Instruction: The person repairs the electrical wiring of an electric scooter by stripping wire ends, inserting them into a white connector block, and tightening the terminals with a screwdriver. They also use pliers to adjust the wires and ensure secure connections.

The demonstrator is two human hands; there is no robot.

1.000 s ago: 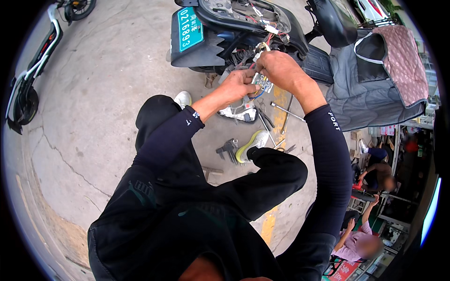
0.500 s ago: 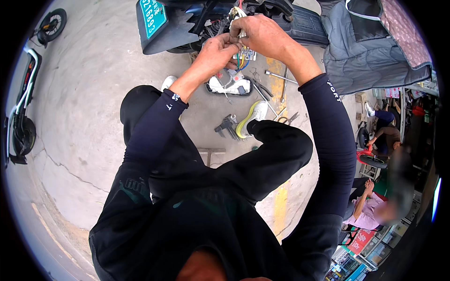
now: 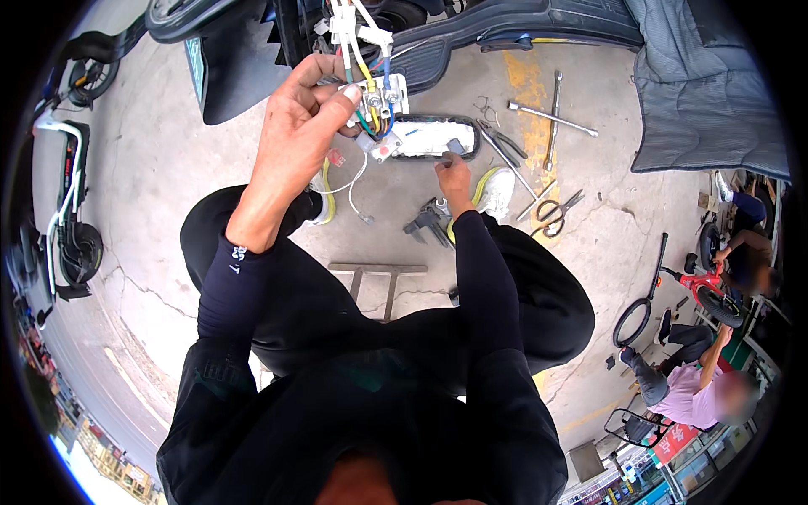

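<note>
R hand (image 3: 454, 182) has left white screw-terminal block (image 3: 397, 99) for near rim of black-rimmed, white-lined oval tray (image 3: 427, 140), can't tell its grip, so L hand (image 3: 296, 126) alone pinches block, upper-L of tray.

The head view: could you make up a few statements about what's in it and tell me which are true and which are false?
1. The left hand holds a terminal block. True.
2. The right hand is gripping the scissors. False: the scissors lie on the ground, apart from that hand.
3. A cross-shaped metal tool lies on the ground. True.
4. All the wires at the block are red. False: green, yellow and blue ones run to it.
5. A red bike is on the right side of the picture. True.
</note>
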